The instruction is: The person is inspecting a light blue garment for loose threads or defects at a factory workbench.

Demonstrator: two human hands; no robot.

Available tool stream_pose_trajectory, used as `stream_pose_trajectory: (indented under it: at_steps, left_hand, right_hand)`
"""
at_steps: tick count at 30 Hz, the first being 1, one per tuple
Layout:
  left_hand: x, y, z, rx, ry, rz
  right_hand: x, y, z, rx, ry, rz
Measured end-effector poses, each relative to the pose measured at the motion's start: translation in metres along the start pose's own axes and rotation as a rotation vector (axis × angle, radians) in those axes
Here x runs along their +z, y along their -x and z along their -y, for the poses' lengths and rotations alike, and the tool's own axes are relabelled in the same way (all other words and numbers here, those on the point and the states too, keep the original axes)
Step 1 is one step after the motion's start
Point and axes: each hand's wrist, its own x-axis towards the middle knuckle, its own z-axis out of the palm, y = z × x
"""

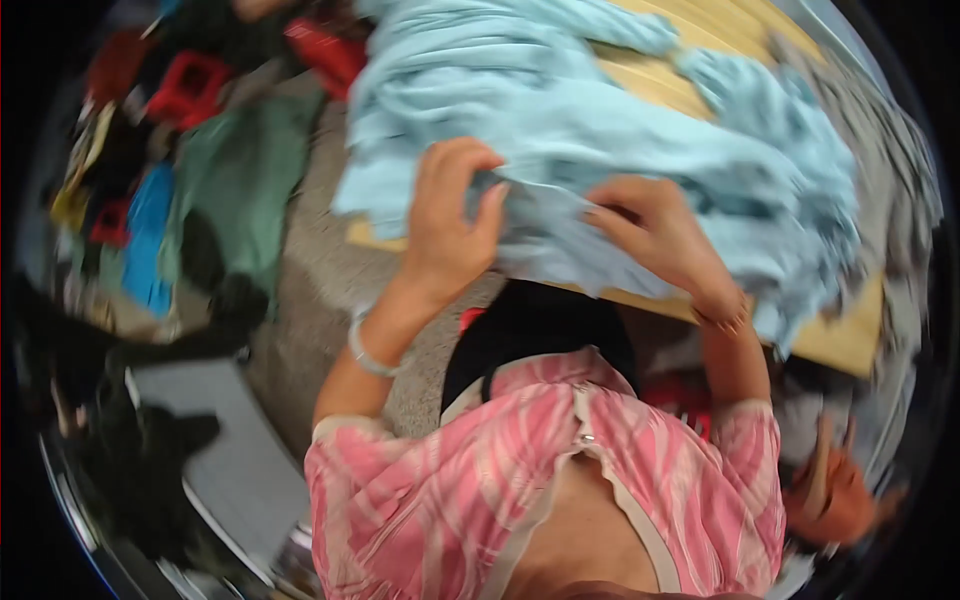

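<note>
Observed light-blue cloth (560,110) lying in loose folds across the yellow counter (845,330), reaching to the near edge, and pinched by a raised margin just inside that edge, between thumb and fingers in the grip of both left hand (445,225) and right hand (655,225), with exact fingertip contact blurred. Judged to be at the step of straightening that margin, calling next for even tension and a steady pinch at both ends. Noted also grey fabric (885,190) bunched along the counter's right edge.
</note>
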Motion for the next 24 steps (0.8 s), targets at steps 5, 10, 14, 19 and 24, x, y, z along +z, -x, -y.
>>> stream_pose_trajectory:
  at_steps: [5, 10, 14, 19, 24]
  left_hand:
    - [0.013, -0.007, -0.034, 0.111, 0.039, 0.364]
    - [0.015, -0.019, -0.024, 0.051, -0.012, 0.460]
    - [0.010, -0.019, -0.014, -0.026, -0.001, 0.489]
    - [0.018, -0.017, 0.003, -0.018, 0.044, 0.455]
    - [0.030, -0.001, 0.005, 0.036, -0.026, 0.321]
  right_hand:
    - [-0.003, 0.001, 0.000, 0.097, -0.230, 0.105]
    - [-0.009, -0.002, -0.003, 0.244, -0.354, 0.185]
    - [-0.007, -0.001, -0.013, 0.168, -0.407, 0.183]
    - [-0.001, -0.004, -0.008, 0.089, -0.246, 0.152]
    - [0.016, -0.004, 0.017, 0.055, -0.064, -0.060]
